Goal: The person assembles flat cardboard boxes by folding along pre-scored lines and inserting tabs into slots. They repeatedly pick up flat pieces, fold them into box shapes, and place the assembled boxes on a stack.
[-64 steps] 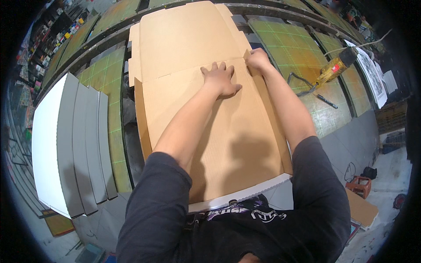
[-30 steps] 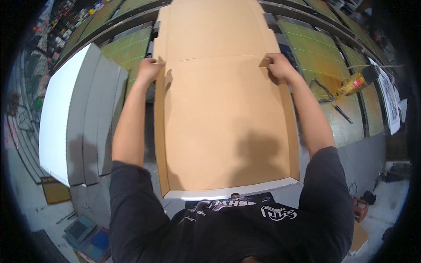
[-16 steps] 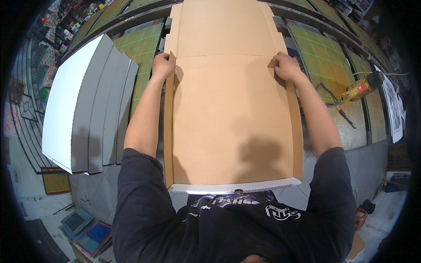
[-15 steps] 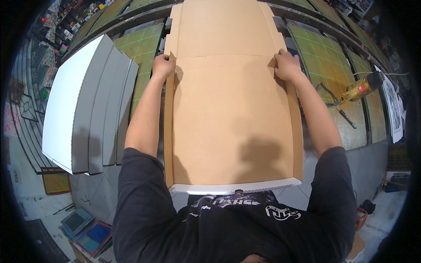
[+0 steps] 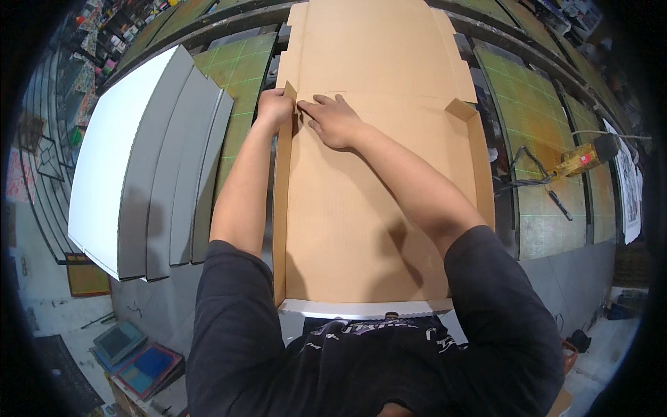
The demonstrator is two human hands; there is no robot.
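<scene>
A large cardboard box (image 5: 368, 187), brown inside with a white front edge, lies in front of me with its lid panel (image 5: 368, 48) folded out flat on the far side. My left hand (image 5: 276, 110) grips the far end of its raised left wall (image 5: 281, 201), next to a small upright corner flap (image 5: 290, 91). Across the box reaches my right hand (image 5: 333, 122), fingers spread and tips close to that same corner; whether they touch the wall is unclear. On the right side, another corner flap (image 5: 461, 109) stands bent inward with no hand on it.
Several folded grey-white cardboard boxes (image 5: 132, 167) are stacked at the left. Green gridded boards (image 5: 521, 118) flank the box. On the right lie a yellow heat gun (image 5: 583, 157) with its cord and a dark pen (image 5: 560, 205). Framed screens (image 5: 142, 368) rest low at left.
My right hand has let go of the right corner flap and crossed leftward to the left corner. My left hand stays on the left wall. The whole view has shifted slightly.
</scene>
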